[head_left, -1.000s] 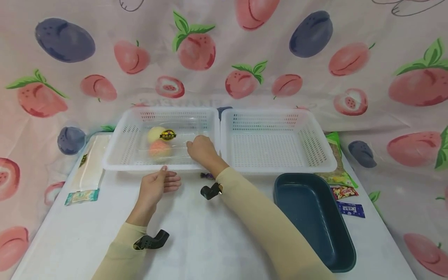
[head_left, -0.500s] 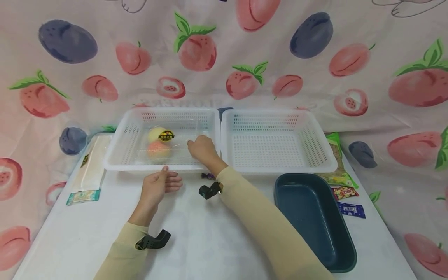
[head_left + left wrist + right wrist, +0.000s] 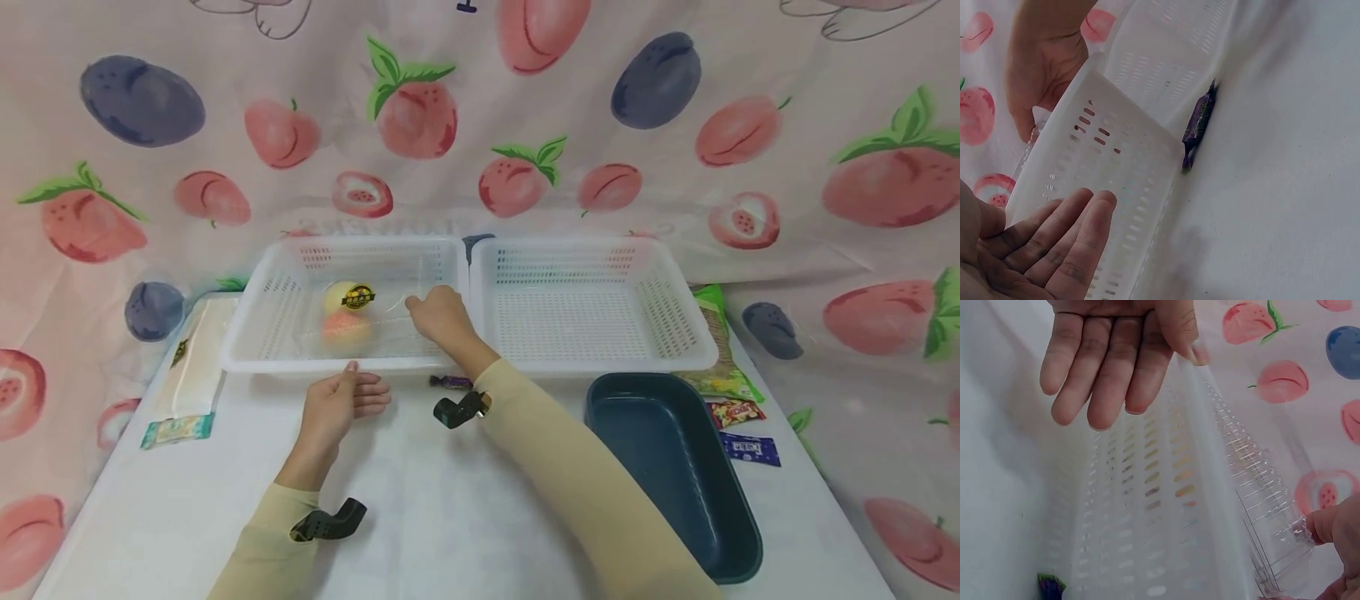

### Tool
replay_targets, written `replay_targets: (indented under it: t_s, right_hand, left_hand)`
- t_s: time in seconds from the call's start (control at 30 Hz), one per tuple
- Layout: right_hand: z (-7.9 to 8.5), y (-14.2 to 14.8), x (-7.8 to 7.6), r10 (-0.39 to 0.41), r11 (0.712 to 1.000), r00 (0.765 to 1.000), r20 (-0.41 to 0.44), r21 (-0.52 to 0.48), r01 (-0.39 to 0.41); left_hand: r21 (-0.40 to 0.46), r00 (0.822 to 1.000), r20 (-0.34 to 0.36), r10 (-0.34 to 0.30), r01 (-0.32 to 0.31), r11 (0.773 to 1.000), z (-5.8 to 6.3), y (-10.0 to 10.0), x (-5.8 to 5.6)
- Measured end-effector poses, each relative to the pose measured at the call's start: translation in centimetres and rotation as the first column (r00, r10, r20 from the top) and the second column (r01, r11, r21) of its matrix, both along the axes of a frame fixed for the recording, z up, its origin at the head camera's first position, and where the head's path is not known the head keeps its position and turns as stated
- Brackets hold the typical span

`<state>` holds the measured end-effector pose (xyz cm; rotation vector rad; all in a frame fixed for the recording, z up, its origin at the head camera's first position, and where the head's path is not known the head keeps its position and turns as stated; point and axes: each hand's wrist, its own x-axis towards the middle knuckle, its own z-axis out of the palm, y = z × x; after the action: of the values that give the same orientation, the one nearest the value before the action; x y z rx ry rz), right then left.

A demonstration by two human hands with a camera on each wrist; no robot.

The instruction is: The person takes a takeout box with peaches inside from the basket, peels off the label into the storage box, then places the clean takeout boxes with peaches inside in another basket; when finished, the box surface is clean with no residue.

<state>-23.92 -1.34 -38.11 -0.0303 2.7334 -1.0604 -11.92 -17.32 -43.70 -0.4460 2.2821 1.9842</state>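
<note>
A person's right hand pinches the right end of a clear box inside the left basket; the box extends leftward from the grip, two round fruits towards its left end. The left hand, fingers straight, is outside the basket's front wall, thumb at the rim.
</note>
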Motion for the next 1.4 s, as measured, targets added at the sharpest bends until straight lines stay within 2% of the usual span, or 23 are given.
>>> replay_targets:
  t_s: [0.2, 0.57, 0.83, 1.03, 1.3, 1.4]
  right_hand:
    - [0.6, 1.0, 0.2, 0.012, 1.0, 1.0, -0.011, 0.011, -0.012]
    - [2.1, 3.7, 0.3, -0.032, 0.989, 0.999, 0.027, -0.145, 0.036]
    - [3.4, 5.0, 0.8, -0.028, 0.981, 1.0, 0.009, -0.192, 0.03]
    - [4.2, 6.3, 1.5, -0.015, 0.979, 1.0, -0.025, -0.203, 0.01]
    - [5.3, 8.4, 3.0, -0.049, 0.966, 0.999, 0.0, -0.256, 0.048]
    - [5.6, 9.2, 3.6, -0.052, 0.963, 0.999, -0.016, -0.265, 0.046]
  left_hand:
    - [0.006, 1.0, 0.002, 0.001, -0.001, 1.0, -0.2, -0.2, 0.1]
    - [-0.018, 1.0, 0.014, -0.019, 0.02, 1.0, -0.1, -0.4, 0.2]
    - [-0.021, 0.999, 0.014, -0.03, 0.03, 0.999, -0.1, -0.5, 0.2]
    - [-0.012, 0.999, 0.011, -0.03, 0.03, 0.999, -0.1, -0.4, 0.2]
    - [-0.017, 0.999, 0.008, -0.034, 0.035, 0.999, 0.1, -0.3, 0.1]
    - [-0.017, 0.999, 0.007, -0.036, 0.036, 0.999, 0.1, -0.2, 0.1]
